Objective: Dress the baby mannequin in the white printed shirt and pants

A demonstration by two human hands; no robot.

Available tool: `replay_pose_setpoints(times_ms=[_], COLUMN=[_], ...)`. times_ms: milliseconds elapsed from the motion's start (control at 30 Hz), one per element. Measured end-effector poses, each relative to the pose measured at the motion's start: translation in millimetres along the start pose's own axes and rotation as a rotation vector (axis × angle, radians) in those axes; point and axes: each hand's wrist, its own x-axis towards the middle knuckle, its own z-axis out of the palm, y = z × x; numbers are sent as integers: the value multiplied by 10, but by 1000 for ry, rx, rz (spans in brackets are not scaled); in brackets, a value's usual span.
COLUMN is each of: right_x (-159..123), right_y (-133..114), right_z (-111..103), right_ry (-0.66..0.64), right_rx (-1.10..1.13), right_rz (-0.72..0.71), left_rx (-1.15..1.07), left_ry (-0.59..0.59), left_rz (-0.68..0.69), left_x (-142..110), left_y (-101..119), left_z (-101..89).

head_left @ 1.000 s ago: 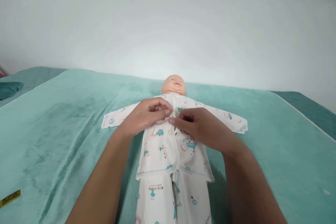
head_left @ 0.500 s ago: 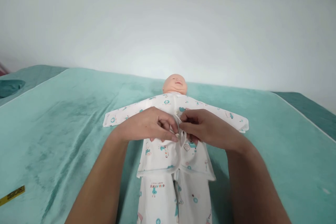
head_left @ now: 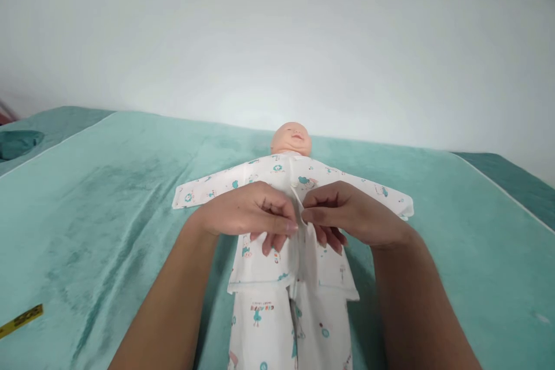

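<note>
A baby doll [head_left: 291,137] lies on its back, dressed in a white baby shirt [head_left: 264,269] with teal and red prints. My right hand [head_left: 342,214] pinches one front edge of the shirt and lifts it a little. Across the opening, my left hand [head_left: 260,217] is closed in a pinch on the other front edge; its thumb hides what exactly lies between the fingertips. Above my hands a small button [head_left: 294,185] shows on the shirt front. Matching white trousers [head_left: 260,335] cover the legs.
A teal plush blanket [head_left: 108,214] with creases at left lies under the doll. Behind it rises a white wall [head_left: 277,52]. A yellow strip with dark markings [head_left: 21,321] lies at the lower left.
My right hand has pulled its shirt edge slightly up and right, widening the gap to the left hand. The lower fingers of both hands have spread downward. The button between them is no longer visible.
</note>
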Motion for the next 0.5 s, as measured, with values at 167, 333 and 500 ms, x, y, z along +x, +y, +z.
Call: replay_pose_setpoints(times_ms=[167,333,500], right_x=[24,7,3], right_y=[30,-1,26], right_z=[15,27,4], right_ry=[6,-9,-44], right_rx=[66,11,-6], right_rz=[-43,-16,-12], left_rx=[-19,43,100], left_ry=[32,173,171], left_rz=[-23,-110,-136], left_x=[4,-12,-4], left_y=[18,24,55], left_z=[30,13,43])
